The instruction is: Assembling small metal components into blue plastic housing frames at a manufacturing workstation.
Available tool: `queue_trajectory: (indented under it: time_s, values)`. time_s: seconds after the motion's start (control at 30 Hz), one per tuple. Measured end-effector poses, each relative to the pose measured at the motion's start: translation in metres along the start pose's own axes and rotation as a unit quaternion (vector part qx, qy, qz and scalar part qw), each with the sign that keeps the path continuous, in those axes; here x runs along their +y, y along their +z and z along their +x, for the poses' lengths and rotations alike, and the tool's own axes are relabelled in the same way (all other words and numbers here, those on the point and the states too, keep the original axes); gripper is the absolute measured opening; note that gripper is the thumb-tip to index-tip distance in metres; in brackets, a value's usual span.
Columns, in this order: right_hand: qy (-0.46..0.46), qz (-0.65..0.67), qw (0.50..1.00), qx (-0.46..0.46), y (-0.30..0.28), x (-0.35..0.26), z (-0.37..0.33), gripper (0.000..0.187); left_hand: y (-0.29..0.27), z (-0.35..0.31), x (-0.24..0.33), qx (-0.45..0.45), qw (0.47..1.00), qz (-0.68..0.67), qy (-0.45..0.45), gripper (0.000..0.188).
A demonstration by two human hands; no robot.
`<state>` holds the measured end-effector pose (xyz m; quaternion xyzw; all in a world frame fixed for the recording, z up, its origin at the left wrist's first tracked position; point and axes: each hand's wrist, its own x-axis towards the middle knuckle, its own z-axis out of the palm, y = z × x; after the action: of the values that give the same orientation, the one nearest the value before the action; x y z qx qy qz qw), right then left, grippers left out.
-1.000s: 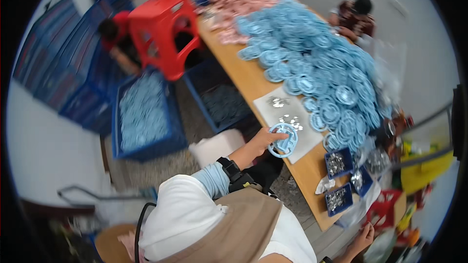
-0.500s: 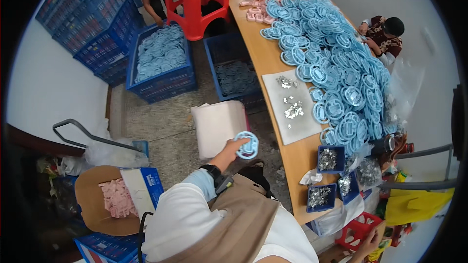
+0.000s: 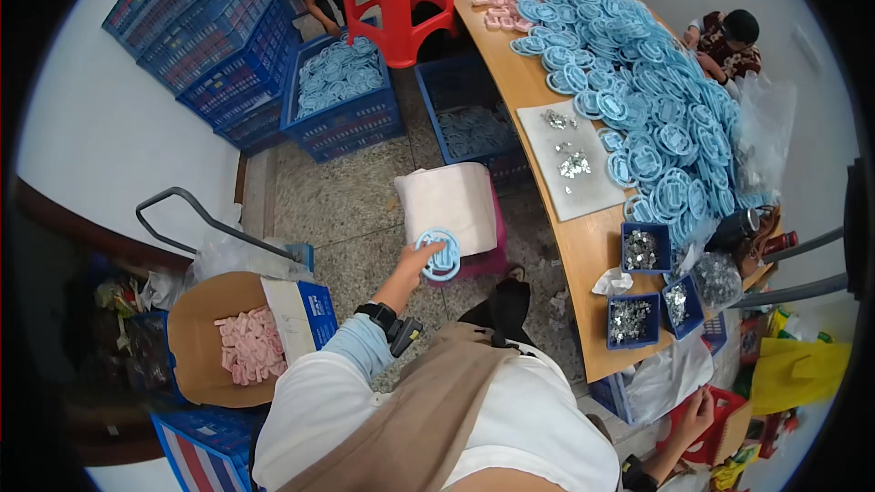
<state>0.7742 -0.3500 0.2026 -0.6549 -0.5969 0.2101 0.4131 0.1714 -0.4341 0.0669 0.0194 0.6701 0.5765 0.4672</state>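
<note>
My left hand (image 3: 412,266) grips a light-blue oval plastic piece (image 3: 443,260) by its left side, with the thumb laid over its middle. The piece has a ring-like rim and a cut-out inner shape. It is held above a stool covered with a white cloth pad (image 3: 447,205). My right hand (image 3: 697,415) is low at the right, beside a red plastic stool (image 3: 715,433). Its fingers are loosely extended, and nothing shows in them. A large heap of similar blue pieces (image 3: 647,100) covers the table (image 3: 583,264).
Small blue trays of metal parts (image 3: 633,319) stand at the table's near end, beside a white board (image 3: 570,187). Blue crates (image 3: 351,132) and a tall red stool (image 3: 401,0) are farther off. A cardboard box (image 3: 205,346) holds pink pieces. Two other people work nearby.
The view has shifted, with the table and crates now farther right. My left hand still holds the blue piece and is slightly farther left. My right hand has come further into view.
</note>
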Motion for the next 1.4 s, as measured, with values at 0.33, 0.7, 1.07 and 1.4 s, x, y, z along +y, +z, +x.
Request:
queue_trajectory:
  time_s: [0.33, 0.7, 1.07, 1.4]
  values:
    - [-0.026, 0.054, 0.998, 0.005, 0.077, -0.088, 0.086, 0.014, 0.143, 0.101, 0.119, -0.173, 0.978, -0.107, 0.037, 0.026]
    - [-0.033, 0.029, 0.999, -0.029, 0.208, -0.191, 0.162, 0.012, 0.274, 0.207, 0.235, -0.323, 0.944, 0.036, -0.052, 0.032]
    - [0.174, 0.083, 0.981, 0.009, 0.293, -0.167, 0.117, 0.011, 0.335, 0.269, 0.264, -0.438, 0.881, 0.083, -0.157, 0.036]
    - [0.148, 0.099, 0.984, 0.01, 0.395, -0.132, 0.152, 0.018, 0.354, 0.382, 0.265, -0.432, 0.878, 0.2, -0.051, 0.035]
